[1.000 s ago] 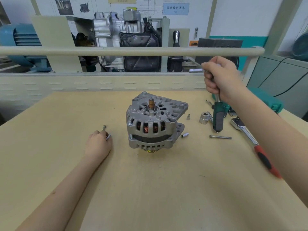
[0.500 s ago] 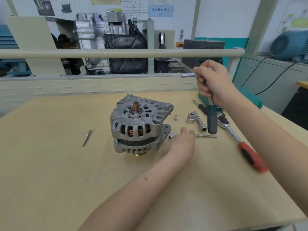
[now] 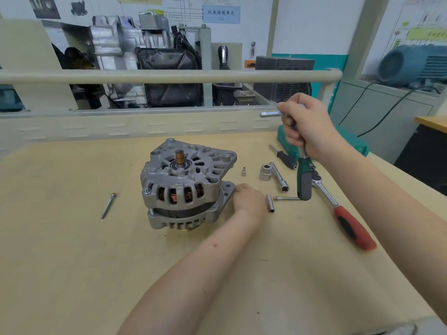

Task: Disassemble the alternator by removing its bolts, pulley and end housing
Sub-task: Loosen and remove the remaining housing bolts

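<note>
The silver alternator [image 3: 186, 187] stands upright mid-table, its bare brown shaft end pointing up and copper windings showing through the slots. My left hand [image 3: 249, 198] is pressed against its lower mounting ear on the right, fingers curled at the ear. My right hand [image 3: 307, 126] is raised above the table and grips a T-handle driver whose green and grey grip [image 3: 304, 182] hangs down and whose metal bar [image 3: 269, 114] sticks out to the left. One long bolt [image 3: 108, 205] lies left of the alternator and another [image 3: 286, 198] lies to its right.
Right of the alternator lie a small socket [image 3: 270, 203], a tiny bit [image 3: 243, 171], a large socket [image 3: 265, 173] with an extension bar, a black screwdriver [image 3: 285, 158] and a red-handled ratchet [image 3: 348, 221]. A green tool case [image 3: 355, 143] sits behind. A rail [image 3: 169, 77] runs along the table's far edge.
My left hand left the bolt on the left side, crossed in front of the alternator to the small socket, and now sits at the alternator's right ear. The right hand stayed raised.
</note>
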`<action>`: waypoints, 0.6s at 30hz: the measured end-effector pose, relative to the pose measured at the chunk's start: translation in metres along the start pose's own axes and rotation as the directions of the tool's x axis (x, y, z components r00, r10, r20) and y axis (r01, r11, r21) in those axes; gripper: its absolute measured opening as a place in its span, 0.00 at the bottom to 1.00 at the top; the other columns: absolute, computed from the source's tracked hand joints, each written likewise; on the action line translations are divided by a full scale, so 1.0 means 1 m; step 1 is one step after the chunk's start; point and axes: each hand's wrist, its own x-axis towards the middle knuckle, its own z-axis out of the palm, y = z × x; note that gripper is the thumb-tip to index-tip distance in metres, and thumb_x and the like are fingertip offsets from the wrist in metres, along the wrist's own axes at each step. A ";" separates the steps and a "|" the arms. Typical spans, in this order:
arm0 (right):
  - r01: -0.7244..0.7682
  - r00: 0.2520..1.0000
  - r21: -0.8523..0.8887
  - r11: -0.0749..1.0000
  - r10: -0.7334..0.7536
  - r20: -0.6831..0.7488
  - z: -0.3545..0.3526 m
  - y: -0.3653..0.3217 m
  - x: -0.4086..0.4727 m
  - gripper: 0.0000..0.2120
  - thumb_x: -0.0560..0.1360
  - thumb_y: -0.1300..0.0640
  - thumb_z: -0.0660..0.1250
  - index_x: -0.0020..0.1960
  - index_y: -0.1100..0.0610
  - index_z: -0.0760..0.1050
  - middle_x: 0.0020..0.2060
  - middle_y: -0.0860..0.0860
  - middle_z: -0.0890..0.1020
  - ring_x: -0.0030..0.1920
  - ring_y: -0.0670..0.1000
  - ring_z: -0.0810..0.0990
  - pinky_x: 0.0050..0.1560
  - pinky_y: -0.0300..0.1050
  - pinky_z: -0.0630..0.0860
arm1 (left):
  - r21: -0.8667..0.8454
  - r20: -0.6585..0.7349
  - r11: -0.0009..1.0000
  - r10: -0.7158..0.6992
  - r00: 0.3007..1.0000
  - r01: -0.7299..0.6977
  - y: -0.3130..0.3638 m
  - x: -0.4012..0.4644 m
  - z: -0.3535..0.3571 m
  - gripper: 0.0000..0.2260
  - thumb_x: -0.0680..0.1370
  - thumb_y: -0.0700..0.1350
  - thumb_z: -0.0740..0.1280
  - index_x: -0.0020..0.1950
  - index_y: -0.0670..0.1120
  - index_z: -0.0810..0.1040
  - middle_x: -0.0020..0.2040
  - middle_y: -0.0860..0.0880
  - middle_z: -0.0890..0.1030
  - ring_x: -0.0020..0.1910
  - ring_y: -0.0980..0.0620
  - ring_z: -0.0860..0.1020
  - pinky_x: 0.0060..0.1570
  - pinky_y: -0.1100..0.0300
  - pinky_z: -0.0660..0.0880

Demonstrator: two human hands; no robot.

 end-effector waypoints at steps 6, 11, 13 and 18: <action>-0.006 1.000 -0.020 1.000 0.006 0.019 0.002 0.002 -0.004 0.10 0.77 0.61 0.60 0.38 0.56 0.65 0.21 0.44 0.69 0.18 0.45 0.61 0.18 0.34 0.55 | -0.039 -0.028 0.997 0.070 0.997 -0.071 -0.010 -0.010 -0.004 0.14 0.77 0.32 0.54 0.62 0.36 0.69 0.61 0.36 0.70 0.60 0.40 0.71 0.56 0.56 0.69; -0.033 0.999 -0.009 0.999 0.034 0.028 -0.003 0.013 -0.008 0.09 0.76 0.62 0.60 0.38 0.57 0.65 0.21 0.44 0.69 0.18 0.45 0.61 0.18 0.33 0.56 | -0.779 -0.247 0.589 0.032 0.969 -0.218 -0.026 -0.056 -0.012 0.14 0.77 0.38 0.62 0.62 0.42 0.74 0.52 0.46 0.73 0.54 0.49 0.75 0.55 0.60 0.72; -0.050 0.999 -0.004 0.999 0.050 0.019 -0.005 0.017 -0.011 0.10 0.76 0.62 0.61 0.38 0.57 0.65 0.21 0.44 0.69 0.18 0.44 0.61 0.18 0.33 0.56 | -0.905 -0.313 0.309 -0.020 0.950 -0.292 -0.031 -0.075 -0.016 0.11 0.73 0.37 0.68 0.55 0.41 0.80 0.45 0.50 0.73 0.47 0.55 0.77 0.52 0.67 0.75; -0.055 0.998 -0.011 0.998 0.056 0.016 -0.004 0.016 -0.016 0.10 0.77 0.62 0.61 0.37 0.57 0.65 0.21 0.44 0.69 0.18 0.44 0.61 0.18 0.33 0.56 | -0.920 -0.365 0.167 -0.036 0.930 -0.355 -0.043 -0.091 -0.023 0.06 0.72 0.35 0.70 0.49 0.40 0.81 0.43 0.48 0.75 0.41 0.62 0.76 0.47 0.72 0.74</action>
